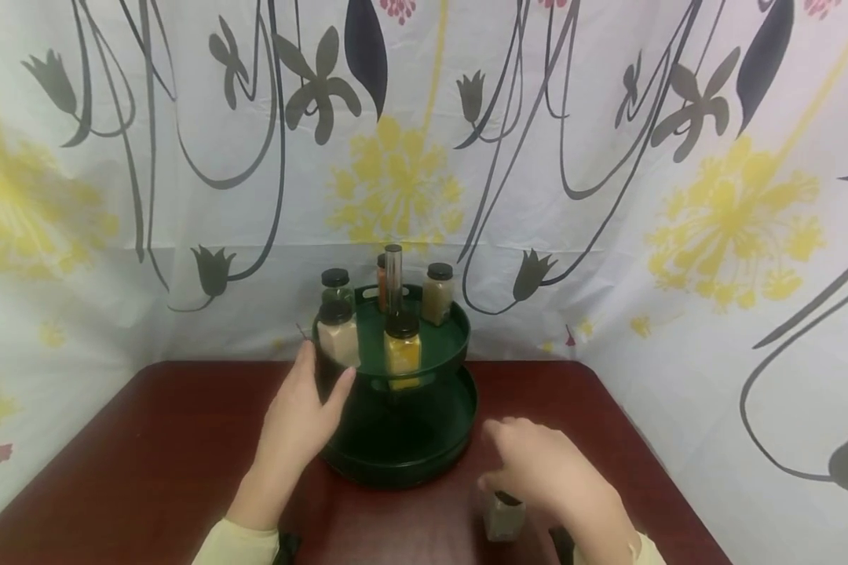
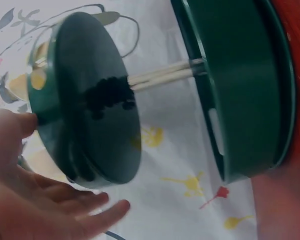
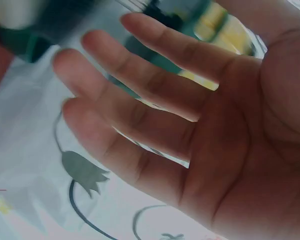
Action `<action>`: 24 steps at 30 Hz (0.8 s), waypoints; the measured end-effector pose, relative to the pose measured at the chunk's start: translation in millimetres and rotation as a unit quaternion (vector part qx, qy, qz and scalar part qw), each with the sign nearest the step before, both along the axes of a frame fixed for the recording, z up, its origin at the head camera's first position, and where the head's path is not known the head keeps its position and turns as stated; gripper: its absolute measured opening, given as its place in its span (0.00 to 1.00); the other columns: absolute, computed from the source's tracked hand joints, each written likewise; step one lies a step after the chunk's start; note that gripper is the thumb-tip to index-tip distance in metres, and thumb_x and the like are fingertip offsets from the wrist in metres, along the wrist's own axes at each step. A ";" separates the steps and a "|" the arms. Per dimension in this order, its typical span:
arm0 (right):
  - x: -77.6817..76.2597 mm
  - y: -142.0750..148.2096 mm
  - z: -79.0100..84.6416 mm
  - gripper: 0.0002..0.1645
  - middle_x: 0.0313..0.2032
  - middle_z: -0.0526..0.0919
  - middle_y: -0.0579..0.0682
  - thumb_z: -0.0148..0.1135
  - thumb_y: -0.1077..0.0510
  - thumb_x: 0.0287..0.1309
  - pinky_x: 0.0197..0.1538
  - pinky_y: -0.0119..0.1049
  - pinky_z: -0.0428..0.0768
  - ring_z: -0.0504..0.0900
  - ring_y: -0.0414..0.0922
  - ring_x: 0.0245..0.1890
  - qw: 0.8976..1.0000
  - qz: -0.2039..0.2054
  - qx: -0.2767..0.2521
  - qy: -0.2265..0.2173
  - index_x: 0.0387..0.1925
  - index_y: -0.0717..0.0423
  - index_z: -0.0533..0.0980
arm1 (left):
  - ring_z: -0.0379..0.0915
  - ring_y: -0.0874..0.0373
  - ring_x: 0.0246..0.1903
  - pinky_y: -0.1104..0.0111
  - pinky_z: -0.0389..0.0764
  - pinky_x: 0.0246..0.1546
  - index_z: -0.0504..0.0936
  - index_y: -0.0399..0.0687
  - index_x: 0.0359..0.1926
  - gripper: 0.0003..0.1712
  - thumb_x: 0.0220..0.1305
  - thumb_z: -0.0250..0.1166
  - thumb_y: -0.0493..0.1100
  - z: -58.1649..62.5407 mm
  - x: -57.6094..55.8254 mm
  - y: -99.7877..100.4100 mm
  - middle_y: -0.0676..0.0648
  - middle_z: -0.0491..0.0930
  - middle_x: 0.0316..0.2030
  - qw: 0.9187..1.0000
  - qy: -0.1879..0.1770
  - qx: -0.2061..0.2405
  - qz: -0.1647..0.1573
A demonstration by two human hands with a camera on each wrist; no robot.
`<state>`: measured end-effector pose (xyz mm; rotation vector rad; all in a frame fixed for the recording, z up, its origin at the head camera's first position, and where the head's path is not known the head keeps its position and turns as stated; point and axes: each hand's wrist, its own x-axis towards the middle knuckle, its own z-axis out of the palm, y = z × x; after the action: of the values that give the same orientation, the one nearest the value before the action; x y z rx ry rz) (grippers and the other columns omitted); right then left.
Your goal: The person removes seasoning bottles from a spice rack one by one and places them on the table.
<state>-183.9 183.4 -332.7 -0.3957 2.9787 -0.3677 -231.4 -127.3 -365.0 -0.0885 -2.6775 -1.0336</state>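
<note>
A green two-tier round stand [image 1: 403, 471] with a metal center post [image 1: 393, 275] stands mid-table. My left hand [image 1: 300, 416] is at the left side of its upper tray [image 1: 441, 362], thumb and fingers spread. In the left wrist view the thumb tip meets the tray's rim [image 2: 47, 117]. The fingers are stretched out alongside. My right hand [image 1: 547, 467] hovers over a black-lidded spice jar [image 1: 505, 522] on the table at the front right, hiding part of its lid. In the right wrist view, the right fingers [image 3: 155, 87] are extended and loosely apart.
On the upper tray stand several black-lidded jars: a yellow one [image 1: 403, 349], a pale one [image 1: 338, 337], a green one [image 1: 337, 286], a tan one [image 1: 438, 294] and an orange one. The dark red table [image 1: 205, 431] meets a flowered curtain [image 1: 424, 94] behind.
</note>
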 end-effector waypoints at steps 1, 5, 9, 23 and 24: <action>-2.0 -1.9 6.1 0.18 0.35 0.83 0.40 0.84 0.48 0.51 0.39 0.46 0.82 0.81 0.41 0.36 1.000 0.003 0.001 0.013 0.37 0.41 0.80 | 0.49 0.35 0.83 0.39 0.58 0.81 0.41 0.38 0.86 0.55 0.80 0.50 0.71 -2.1 -1.4 -1.8 0.34 0.46 0.85 1.000 -0.002 0.005 -0.006; -15.2 -13.8 38.5 0.24 0.47 0.85 0.44 0.82 0.44 0.55 0.47 0.48 0.85 0.84 0.42 0.45 0.997 0.035 -0.002 0.068 0.51 0.43 0.83 | 0.47 0.37 0.84 0.41 0.55 0.82 0.37 0.41 0.86 0.56 0.80 0.48 0.72 -8.0 -4.9 -7.9 0.36 0.43 0.86 1.000 -0.009 0.017 -0.021; -27.8 -32.1 72.4 0.30 0.56 0.84 0.50 0.76 0.44 0.64 0.53 0.49 0.86 0.86 0.46 0.50 0.992 0.059 -0.018 0.106 0.62 0.50 0.79 | 0.46 0.37 0.84 0.41 0.55 0.82 0.36 0.44 0.87 0.57 0.79 0.47 0.74 -13.5 -7.5 -6.4 0.39 0.41 0.87 0.999 -0.011 0.024 -0.024; -66.3 -90.8 122.8 0.43 0.72 0.72 0.56 0.70 0.40 0.69 0.66 0.53 0.83 0.81 0.52 0.66 0.986 0.120 0.048 0.106 0.78 0.48 0.67 | 0.46 0.37 0.84 0.39 0.56 0.81 0.35 0.45 0.87 0.56 0.79 0.46 0.74 -8.9 -9.5 -0.7 0.40 0.39 0.87 0.999 -0.008 0.029 -0.028; -67.8 -92.3 121.9 0.42 0.73 0.73 0.55 0.70 0.40 0.69 0.67 0.53 0.82 0.80 0.52 0.67 0.986 0.123 0.046 0.098 0.78 0.48 0.68 | 0.47 0.37 0.84 0.39 0.57 0.81 0.35 0.45 0.87 0.56 0.79 0.46 0.74 -9.0 -9.6 -0.7 0.39 0.39 0.87 0.999 -0.008 0.029 -0.028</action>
<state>-251.7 91.1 -210.8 -0.8232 3.0667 -0.1721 -241.0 -128.0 -374.0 -0.1452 -2.6713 -1.1315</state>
